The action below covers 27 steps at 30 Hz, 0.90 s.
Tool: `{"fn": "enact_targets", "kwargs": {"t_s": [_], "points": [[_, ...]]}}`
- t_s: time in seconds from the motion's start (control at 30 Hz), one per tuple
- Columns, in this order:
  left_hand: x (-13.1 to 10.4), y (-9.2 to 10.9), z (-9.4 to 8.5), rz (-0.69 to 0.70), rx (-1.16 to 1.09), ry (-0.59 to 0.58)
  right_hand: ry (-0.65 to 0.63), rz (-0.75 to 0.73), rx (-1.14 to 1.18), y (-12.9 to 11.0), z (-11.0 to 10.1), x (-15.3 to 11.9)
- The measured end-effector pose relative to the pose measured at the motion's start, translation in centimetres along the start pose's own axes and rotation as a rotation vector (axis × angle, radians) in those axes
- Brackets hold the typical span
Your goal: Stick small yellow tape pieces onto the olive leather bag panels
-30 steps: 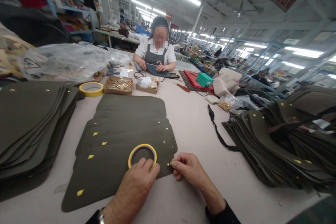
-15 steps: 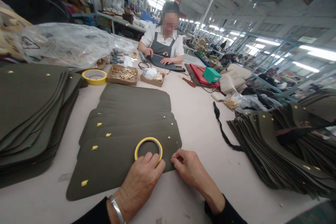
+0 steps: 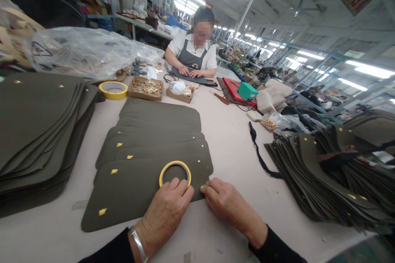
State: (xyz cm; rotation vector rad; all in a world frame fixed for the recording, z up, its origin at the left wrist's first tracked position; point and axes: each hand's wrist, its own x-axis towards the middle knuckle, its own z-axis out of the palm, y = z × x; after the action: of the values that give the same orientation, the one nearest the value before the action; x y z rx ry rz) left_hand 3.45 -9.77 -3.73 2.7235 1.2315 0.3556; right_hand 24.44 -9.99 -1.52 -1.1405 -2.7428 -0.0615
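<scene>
My left hand (image 3: 169, 213) is closed on the near side of a roll of yellow tape (image 3: 175, 163), which it holds over the nearest dark olive panel (image 3: 138, 199). At that panel's right end, my right hand (image 3: 226, 201) has its fingertips pressed together on a small piece of yellow tape (image 3: 202, 188). Several more panels (image 3: 160, 115) lie overlapped behind, like shingles. Along their left side sit small yellow tape pieces (image 3: 102, 212), and little metal studs (image 3: 199, 161) show on the right. My fingers hide the near part of the roll.
A stack of olive panels (image 3: 40, 131) stands at left, another fanned bundle (image 3: 308, 172) at right. Behind are a second tape roll (image 3: 113, 94), a box of metal parts (image 3: 145, 92) and a small box (image 3: 180, 96). A co-worker (image 3: 194, 57) handles a dark piece across the table.
My right fingers have pressed down at the panel's right end, and yellow tape now shows at their tips. My left hand stays on the roll. The view has shifted slightly; the co-worker leans lower.
</scene>
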Motion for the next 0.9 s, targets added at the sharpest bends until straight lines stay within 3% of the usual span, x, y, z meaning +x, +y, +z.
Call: {"fn": "enact_targets", "kwargs": {"t_s": [0.07,0.17,0.33,0.43,0.6,0.67,0.77,0.83,0.9], "points": [[0.0,0.0,0.1,-0.005,0.000,0.002,-0.093,0.017,-0.060,-0.2,0.1,0.7],[0.2,0.1,0.0,-0.010,-0.011,-0.005,-0.231,0.168,-0.058,-0.5,-0.2,2.2],[0.3,0.0,-0.4,-0.037,-0.040,0.026,-0.291,0.448,0.095,-0.6,-1.0,4.5],[0.4,-0.9,-0.8,-0.027,-0.084,0.154,-0.262,0.544,0.191,-0.6,-1.4,4.6],[0.1,-1.9,-2.1,0.057,-0.356,0.508,-0.261,0.493,0.429,-1.7,-2.9,2.6],[-0.2,-1.6,-2.8,0.043,-0.435,0.530,-0.161,0.494,0.490,-2.3,-3.5,2.0],[-0.8,-0.8,-3.6,-0.021,-0.461,0.461,0.173,0.498,0.594,-3.3,-3.9,1.8],[-1.0,-0.4,-3.7,-0.051,-0.452,0.447,0.342,0.412,0.623,-3.9,-3.7,2.1],[-1.1,-0.2,-3.6,-0.048,-0.408,0.477,0.412,0.281,0.579,-4.3,-3.2,2.3]]}}
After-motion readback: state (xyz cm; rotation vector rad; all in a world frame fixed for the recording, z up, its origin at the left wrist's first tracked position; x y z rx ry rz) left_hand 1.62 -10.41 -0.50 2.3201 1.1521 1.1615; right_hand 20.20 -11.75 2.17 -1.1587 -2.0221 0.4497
